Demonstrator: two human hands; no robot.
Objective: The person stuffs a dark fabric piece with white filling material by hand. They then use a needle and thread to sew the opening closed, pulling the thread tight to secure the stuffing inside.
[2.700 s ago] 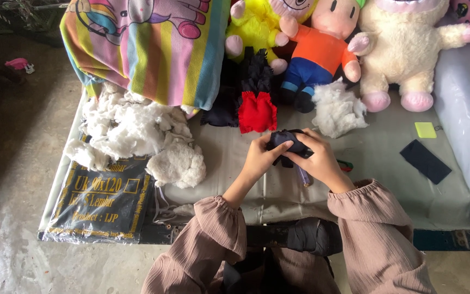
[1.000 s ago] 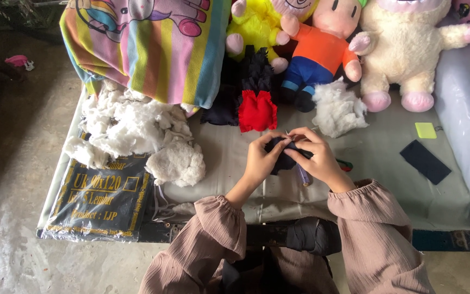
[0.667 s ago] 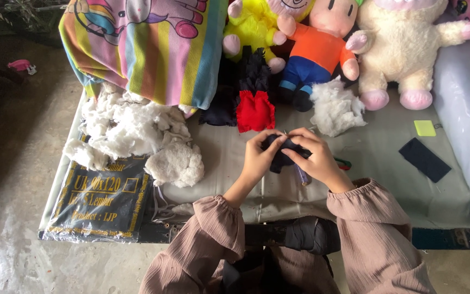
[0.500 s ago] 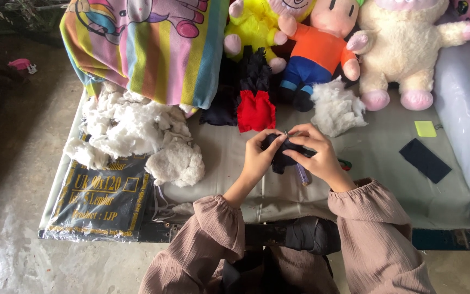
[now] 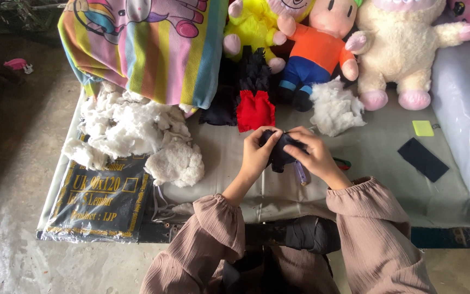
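Both my hands meet over a small dark fabric piece (image 5: 279,154) held just above the grey sheet (image 5: 376,163). My left hand (image 5: 257,155) grips its left side, thumb on top. My right hand (image 5: 312,153) pinches its upper right edge, fingers curled over it. A thin purple stick-like thing (image 5: 300,173) pokes out under my right palm. Right behind my hands lies a red and black fabric piece (image 5: 255,109).
Loose white stuffing (image 5: 137,136) is heaped at left, a smaller tuft (image 5: 335,109) at right. A striped cushion (image 5: 148,49) and several plush toys (image 5: 322,49) line the back. A black printed package (image 5: 104,198), a yellow-green square (image 5: 423,128) and a dark rectangle (image 5: 423,159) lie around.
My hands stay in the same spot, working the dark piece; the fingers of my right hand have shifted slightly along its top edge.
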